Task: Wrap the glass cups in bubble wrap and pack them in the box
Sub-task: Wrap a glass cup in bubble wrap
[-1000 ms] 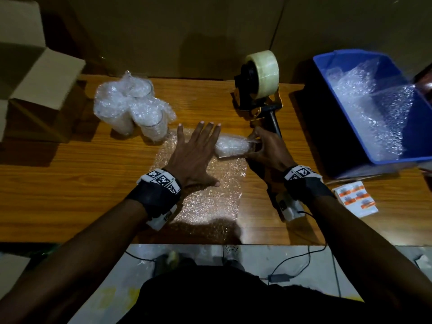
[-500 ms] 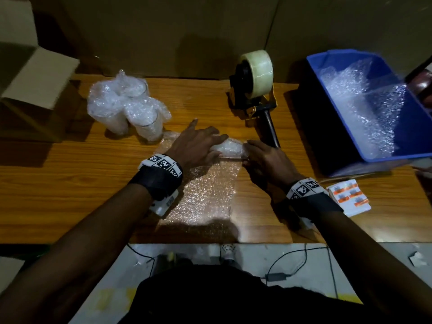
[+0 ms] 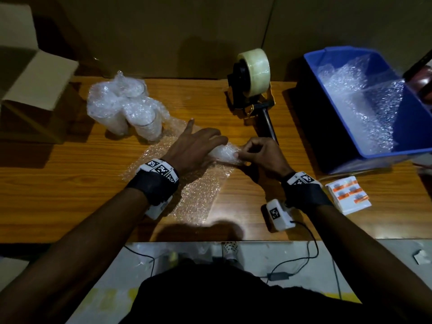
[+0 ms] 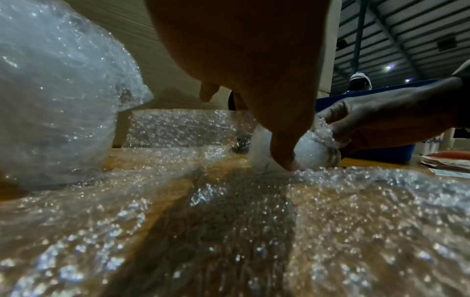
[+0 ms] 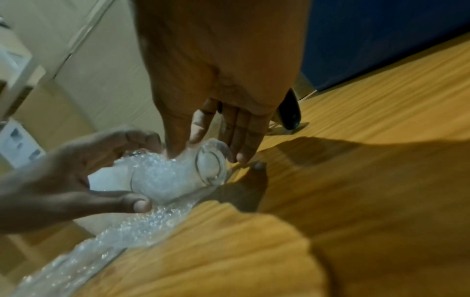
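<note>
I am leaning over a wooden table [image 3: 70, 183], working on a glass cup [image 5: 178, 178] that is lying on its side on a sheet of bubble wrap [image 3: 198, 195] spread in front of me. My left hand [image 3: 194, 148] is curling over the cup, thumb underneath and fingers arching over the top, with the forefinger pointing away. My right hand [image 3: 261, 155] is meeting the cup at its open end, thumb and fingertips pinching the wrap bunched at the rim. The sheet is trailing from the cup toward me. At the far left of the table a cluster of already wrapped cups [image 3: 126, 111] is standing upright, and beyond the table's left end an open cardboard box [image 3: 35, 85] is waiting. A tape dispenser [image 3: 252, 80] is standing behind my hands, and a blue bin [image 3: 416, 127] holding more wrap is sitting to the right, with a small stack of labels [image 3: 348, 195] near my right wrist.
</note>
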`<state>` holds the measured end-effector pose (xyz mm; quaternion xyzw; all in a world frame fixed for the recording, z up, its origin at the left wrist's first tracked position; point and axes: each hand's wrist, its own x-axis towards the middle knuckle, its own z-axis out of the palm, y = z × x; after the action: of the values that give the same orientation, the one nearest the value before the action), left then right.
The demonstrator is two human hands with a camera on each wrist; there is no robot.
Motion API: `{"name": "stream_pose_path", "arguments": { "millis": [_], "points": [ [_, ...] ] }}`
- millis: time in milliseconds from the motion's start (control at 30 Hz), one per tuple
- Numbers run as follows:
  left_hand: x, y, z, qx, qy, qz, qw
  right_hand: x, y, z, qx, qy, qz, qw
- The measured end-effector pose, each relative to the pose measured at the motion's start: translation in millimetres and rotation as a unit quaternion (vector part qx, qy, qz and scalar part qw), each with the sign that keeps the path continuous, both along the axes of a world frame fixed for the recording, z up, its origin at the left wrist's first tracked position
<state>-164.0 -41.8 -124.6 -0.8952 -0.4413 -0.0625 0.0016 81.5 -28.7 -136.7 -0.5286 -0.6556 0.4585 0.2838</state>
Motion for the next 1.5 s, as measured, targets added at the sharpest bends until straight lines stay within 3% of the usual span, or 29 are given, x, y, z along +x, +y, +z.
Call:
{"name": "stream_pose_path", "arguments": {
  "millis": [233, 400, 500, 633, 767, 1033, 1333, 1500],
  "points": [
    [-2, -8, 1, -0.017, 0.0, -0.009, 1.0, 1, -4, -3, 0.012, -0.101, 0.051, 0.993],
    [-6, -16, -4, -0.063, -0.012, -0.032, 0.997, -7, -16, -4, 0.107, -0.195, 0.125, 0.967],
    [-6, -19, -1, -0.075, -0.002, -0.032, 0.997, -11, -24, -5, 0.148, -0.192, 0.115, 0.963],
    [-11, -21, -2, 0.008, -0.01, -0.039, 0.999, -10, -26, -3, 0.161, -0.179, 0.1, 0.965],
    [-14, -41, -10, 0.06, 0.005, 0.025, 0.998, -2, -21, 1, 0.13, -0.18, 0.074, 0.972],
    [-11, -74, -28, 0.009, -0.033, 0.116, 0.993, -11, -34, 0, 0.152, -0.222, 0.026, 0.963],
    [-18, -55, -12, -0.017, -0.063, 0.034, 0.997, -18, -42, 3, 0.188, -0.264, 0.065, 0.944],
    [-10, -27, -3, -0.029, 0.0, 0.01, 1.0, -12, -33, 1, 0.212, -0.261, 0.121, 0.934]
  ]
}}
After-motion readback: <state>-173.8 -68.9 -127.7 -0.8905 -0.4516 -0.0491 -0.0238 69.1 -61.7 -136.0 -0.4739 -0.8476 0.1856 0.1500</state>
